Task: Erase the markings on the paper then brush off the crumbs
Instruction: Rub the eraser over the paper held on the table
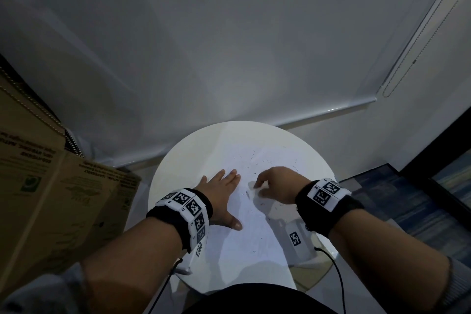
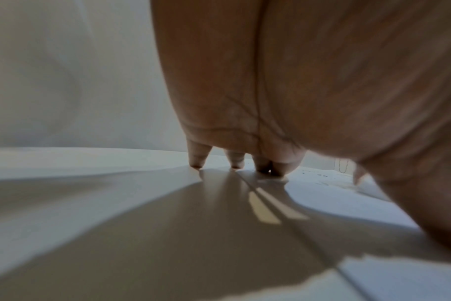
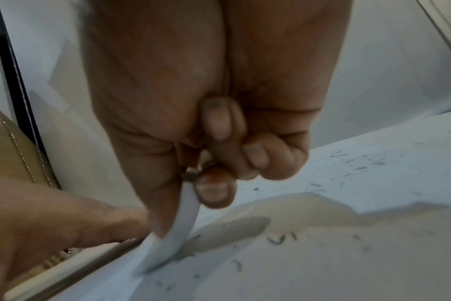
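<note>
On paper (image 1: 244,234), left hand (image 1: 221,196) flat; right hand's (image 1: 276,185) eraser (image 3: 173,234) end-down, upright.

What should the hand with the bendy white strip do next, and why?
Probably drag the white strip sideways across the paper to push the crumbs toward its edge. The right hand pinches the strip with its lower end touching the sheet. Dark crumbs lie scattered around it, and the left hand presses flat on the paper, so it should not slide.
</note>
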The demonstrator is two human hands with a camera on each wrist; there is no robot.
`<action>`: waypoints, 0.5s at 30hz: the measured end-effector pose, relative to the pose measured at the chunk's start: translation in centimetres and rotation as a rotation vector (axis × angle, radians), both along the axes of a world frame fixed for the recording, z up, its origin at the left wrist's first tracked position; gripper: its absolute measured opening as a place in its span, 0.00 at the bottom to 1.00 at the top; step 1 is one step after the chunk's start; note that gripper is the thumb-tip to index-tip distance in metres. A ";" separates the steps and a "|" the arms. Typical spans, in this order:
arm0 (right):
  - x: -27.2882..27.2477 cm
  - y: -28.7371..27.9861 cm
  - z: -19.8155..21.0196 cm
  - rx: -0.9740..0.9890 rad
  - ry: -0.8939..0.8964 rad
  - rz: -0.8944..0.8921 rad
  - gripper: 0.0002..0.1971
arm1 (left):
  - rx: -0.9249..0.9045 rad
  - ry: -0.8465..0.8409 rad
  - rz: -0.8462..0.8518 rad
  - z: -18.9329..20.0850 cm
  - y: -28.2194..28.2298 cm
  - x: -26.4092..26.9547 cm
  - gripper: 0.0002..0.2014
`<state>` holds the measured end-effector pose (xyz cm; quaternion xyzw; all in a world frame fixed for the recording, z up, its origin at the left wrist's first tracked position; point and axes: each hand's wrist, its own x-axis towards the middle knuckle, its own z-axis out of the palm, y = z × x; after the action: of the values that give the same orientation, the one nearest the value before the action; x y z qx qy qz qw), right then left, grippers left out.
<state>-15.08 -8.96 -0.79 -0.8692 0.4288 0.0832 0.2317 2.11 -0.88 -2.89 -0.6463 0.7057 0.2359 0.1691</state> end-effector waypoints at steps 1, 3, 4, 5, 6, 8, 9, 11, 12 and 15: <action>0.2 -0.3 0.0 -0.041 -0.030 -0.045 0.14 | -0.001 -0.001 -0.001 0.0 0.0 0.0 0.59; 0.4 -0.4 0.0 -0.084 -0.047 -0.081 0.14 | -0.004 0.000 0.000 -0.1 0.0 0.1 0.59; 0.4 -0.2 -0.1 -0.077 -0.031 -0.064 0.14 | -0.006 0.000 0.001 -0.2 0.0 0.1 0.59; 0.4 0.1 -0.1 -0.044 -0.012 -0.027 0.14 | -0.008 0.001 0.001 -0.2 0.0 0.2 0.59; 0.4 0.5 0.1 0.012 0.005 0.018 0.13 | -0.010 0.002 0.000 -0.2 0.0 0.1 0.59; 0.5 1.1 0.3 0.116 0.017 0.077 0.12 | -0.010 0.003 -0.004 -0.1 0.0 0.1 0.59; 0.6 1.1 0.3 0.123 0.008 0.070 0.12 | -0.011 0.002 -0.005 -0.1 0.0 0.1 0.59; 0.8 0.4 0.3 0.074 -0.041 -0.022 0.12 | -0.009 0.002 -0.003 -0.1 0.0 0.0 0.59; 0.8 0.1 0.2 0.042 -0.062 -0.073 0.12 | -0.010 0.005 -0.001 -0.2 0.0 0.1 0.59; 0.9 0.1 0.3 -0.003 -0.047 -0.076 0.12 | -0.011 0.004 0.002 -0.3 0.2 0.3 0.59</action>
<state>-14.18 -8.84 -0.52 -0.8543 0.4562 0.0530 0.2433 2.39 -0.68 -3.22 -0.6474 0.7068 0.2332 0.1640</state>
